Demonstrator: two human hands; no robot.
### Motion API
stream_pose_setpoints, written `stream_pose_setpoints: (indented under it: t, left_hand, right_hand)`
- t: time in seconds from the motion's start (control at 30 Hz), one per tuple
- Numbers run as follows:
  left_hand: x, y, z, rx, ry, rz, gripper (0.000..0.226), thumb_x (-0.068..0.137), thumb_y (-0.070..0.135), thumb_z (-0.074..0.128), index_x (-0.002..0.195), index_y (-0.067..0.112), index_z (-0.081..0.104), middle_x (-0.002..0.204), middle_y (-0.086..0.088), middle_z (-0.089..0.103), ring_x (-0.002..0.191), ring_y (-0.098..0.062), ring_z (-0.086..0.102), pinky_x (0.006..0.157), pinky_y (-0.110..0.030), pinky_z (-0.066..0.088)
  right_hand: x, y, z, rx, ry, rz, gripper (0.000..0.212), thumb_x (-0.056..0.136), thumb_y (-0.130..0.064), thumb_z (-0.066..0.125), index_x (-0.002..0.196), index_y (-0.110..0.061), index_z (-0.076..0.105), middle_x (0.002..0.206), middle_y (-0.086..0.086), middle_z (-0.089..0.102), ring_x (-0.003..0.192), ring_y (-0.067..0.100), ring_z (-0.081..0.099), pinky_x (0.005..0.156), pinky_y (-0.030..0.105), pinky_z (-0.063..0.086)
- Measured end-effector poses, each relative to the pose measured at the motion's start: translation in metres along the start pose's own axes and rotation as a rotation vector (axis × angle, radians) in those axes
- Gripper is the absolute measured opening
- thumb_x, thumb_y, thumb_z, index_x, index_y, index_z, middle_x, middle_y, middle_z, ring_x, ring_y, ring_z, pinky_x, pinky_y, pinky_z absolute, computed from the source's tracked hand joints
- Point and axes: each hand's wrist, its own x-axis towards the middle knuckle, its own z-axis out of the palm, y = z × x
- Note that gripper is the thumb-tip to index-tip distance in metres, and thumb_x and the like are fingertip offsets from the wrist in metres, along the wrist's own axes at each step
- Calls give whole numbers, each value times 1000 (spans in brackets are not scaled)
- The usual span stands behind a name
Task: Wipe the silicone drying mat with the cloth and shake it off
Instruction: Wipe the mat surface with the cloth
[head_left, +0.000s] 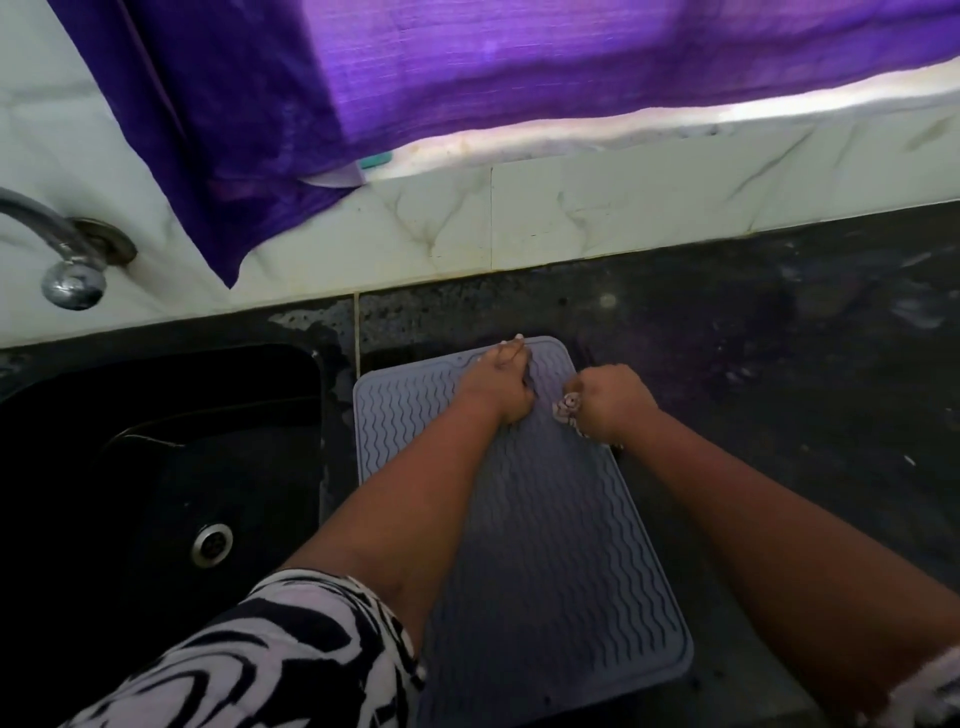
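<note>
Mat: a grey silicone drying mat (545, 519) with wavy ridges was laid flat on the dark worktop (753, 364), just right of the black sink (156, 467), its long side running from near to far.
Left hand (501, 382): it was pressed down on the far part of the mat, fingers stretched to the far edge; nothing was gripped in it.
Right hand (610, 408): it was closed in a fist around the cloth, at the mat's right edge near the far corner.
Cloth (569, 410): a small bunched patterned cloth was held in the right hand, only a bit of it seen at the left of the fist, touching the mat.
Sleeve: a black-and-white patterned sleeve (270, 665) was seen on the left arm, near left.
Surroundings: a chrome tap (67, 260) was fixed to the marbled wall tiles (571, 213) above the sink; a purple curtain (363, 78) was hung at the far side.
</note>
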Motion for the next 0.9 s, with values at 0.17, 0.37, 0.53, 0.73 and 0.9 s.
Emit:
stream_pose_setpoints:
  t: [0.17, 0.37, 0.53, 0.73, 0.9]
  left_hand:
    - [-14, 10, -2, -24, -23, 1, 68, 99, 27, 41, 155, 14, 4, 164, -4, -4, 151, -21, 1, 123, -39, 6]
    - [-60, 25, 32, -85, 104, -55, 71, 96, 43, 42, 153, 11, 15, 162, -10, 10, 149, -28, 14, 121, -43, 17]
    - [-50, 20, 30, 9, 26, -40, 70, 96, 48, 44, 153, 17, 17, 163, -6, 6, 149, -26, 12, 121, -43, 18]
    - [-53, 23, 33, -25, -16, -72, 70, 98, 49, 39, 154, 18, 10, 164, -2, -1, 150, -25, 5, 121, -43, 11]
    - [-85, 38, 36, -81, 111, -22, 68, 98, 47, 39, 154, 16, 14, 163, -6, 6, 149, -27, 10, 121, -43, 13]
  right_hand:
    - [-9, 0, -12, 108, -118, 98, 35, 90, -25, 56, 120, -11, 63, 121, 12, 64, 107, 31, 62, 82, 32, 49]
    - [5, -7, -6, 99, 64, 45, 27, 87, -28, 64, 113, -19, 67, 117, 11, 66, 106, 31, 62, 93, 36, 45]
    - [-26, 6, 9, 97, 33, 19, 27, 79, -19, 68, 105, -22, 71, 109, 8, 70, 99, 29, 64, 84, 31, 47]
    - [-86, 9, 29, 84, -110, 60, 40, 78, -17, 63, 117, -21, 67, 114, 8, 68, 102, 29, 62, 82, 32, 51]
    - [-102, 3, 16, 188, -207, 106, 11, 86, -19, 59, 94, -14, 65, 115, 10, 66, 81, 19, 62, 73, 29, 49]
